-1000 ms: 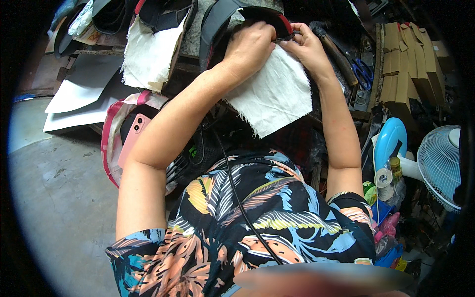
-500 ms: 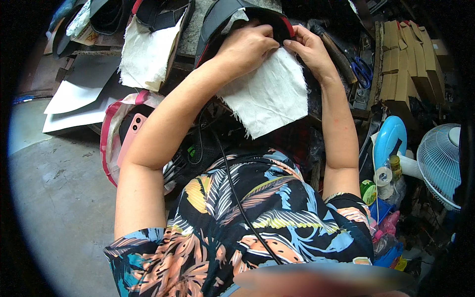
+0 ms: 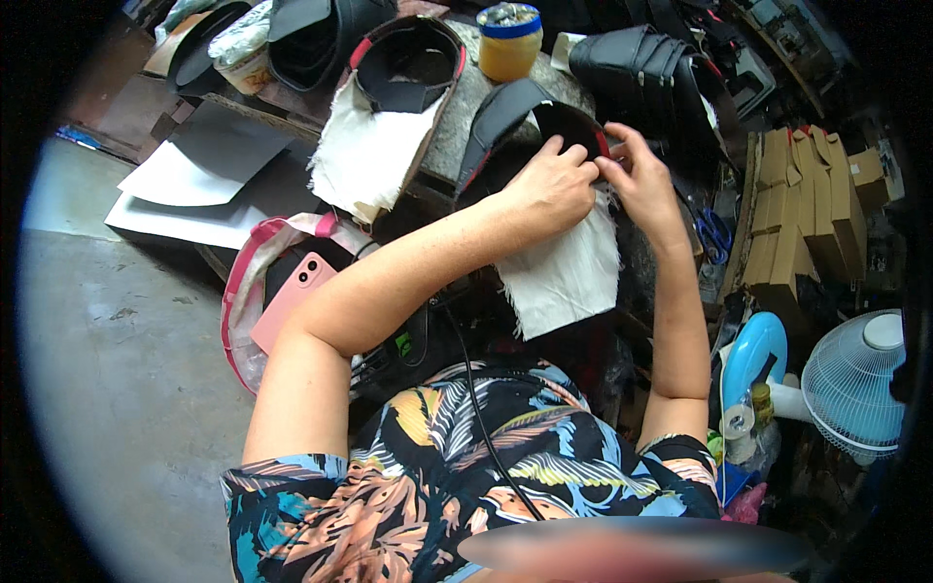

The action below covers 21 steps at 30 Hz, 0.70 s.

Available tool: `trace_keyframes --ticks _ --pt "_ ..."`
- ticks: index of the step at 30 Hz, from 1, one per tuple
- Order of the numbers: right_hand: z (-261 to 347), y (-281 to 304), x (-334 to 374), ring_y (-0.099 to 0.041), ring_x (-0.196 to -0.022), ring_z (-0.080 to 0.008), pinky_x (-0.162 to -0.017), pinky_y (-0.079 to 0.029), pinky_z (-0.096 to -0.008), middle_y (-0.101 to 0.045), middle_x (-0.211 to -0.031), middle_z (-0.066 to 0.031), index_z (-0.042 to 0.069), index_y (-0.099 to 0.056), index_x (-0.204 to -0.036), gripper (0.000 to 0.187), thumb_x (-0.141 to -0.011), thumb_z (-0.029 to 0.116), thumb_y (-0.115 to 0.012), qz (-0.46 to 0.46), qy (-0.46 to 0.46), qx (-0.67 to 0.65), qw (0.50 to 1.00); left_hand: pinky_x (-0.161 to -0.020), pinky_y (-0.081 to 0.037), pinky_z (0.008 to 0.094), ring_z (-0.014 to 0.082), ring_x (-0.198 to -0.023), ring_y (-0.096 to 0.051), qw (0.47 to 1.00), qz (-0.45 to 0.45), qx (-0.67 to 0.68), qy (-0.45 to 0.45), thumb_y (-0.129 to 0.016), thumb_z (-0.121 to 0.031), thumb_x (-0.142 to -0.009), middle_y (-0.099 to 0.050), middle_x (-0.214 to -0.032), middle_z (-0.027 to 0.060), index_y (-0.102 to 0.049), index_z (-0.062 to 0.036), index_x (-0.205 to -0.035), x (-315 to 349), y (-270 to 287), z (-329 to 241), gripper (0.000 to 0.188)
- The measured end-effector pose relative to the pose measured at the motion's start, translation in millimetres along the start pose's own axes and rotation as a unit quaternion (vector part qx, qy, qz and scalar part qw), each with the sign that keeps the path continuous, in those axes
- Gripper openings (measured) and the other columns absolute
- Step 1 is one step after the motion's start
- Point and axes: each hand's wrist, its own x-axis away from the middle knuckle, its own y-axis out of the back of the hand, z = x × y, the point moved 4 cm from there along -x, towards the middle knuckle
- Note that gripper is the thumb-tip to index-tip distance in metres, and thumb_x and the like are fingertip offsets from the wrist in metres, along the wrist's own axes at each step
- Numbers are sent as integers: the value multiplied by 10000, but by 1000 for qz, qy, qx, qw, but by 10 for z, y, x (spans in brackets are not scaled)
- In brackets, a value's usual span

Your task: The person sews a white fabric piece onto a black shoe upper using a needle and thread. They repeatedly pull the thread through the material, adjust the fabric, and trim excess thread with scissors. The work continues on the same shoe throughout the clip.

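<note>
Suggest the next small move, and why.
Perhaps press the white cloth against the black piece with the left hand: that hand covers its upper part, the right hand is at the piece's red edge, and the cloth's frayed lower end hangs free.

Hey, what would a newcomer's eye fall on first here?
Probably the left hand and right hand, upper centre, at a curved black piece with red trim, white cloth hanging below it. Then perhaps the blue-and-white fan at the far right, and the pink phone left of centre.
</note>
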Motion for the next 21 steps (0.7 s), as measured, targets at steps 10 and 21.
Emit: trace_keyframes --ticks 10,21 --pt "635 63 -1145 -621 -1088 -223 -904 -535 -369 -693 -1081 -20 239 -767 -1094 329 -930 74 -533 -108 270 297 910 -850 -521 424 315 -969 -619 927 -324 -6 188 -692 -123 -801 -646 -972 135 -700 -51 -942 -31 610 1089 159" --pt "545 -257 -1707 -584 -1133 -246 -991 -492 -382 -675 -1169 -3 260 -767 -1129 487 -853 9 -455 -55 186 339 921 -877 -498 481 409 -1000 -624 934 -188 99 287 -722 -237 -826 -620 -1024 231 -594 -27 -1139 -321 86 2245 398"
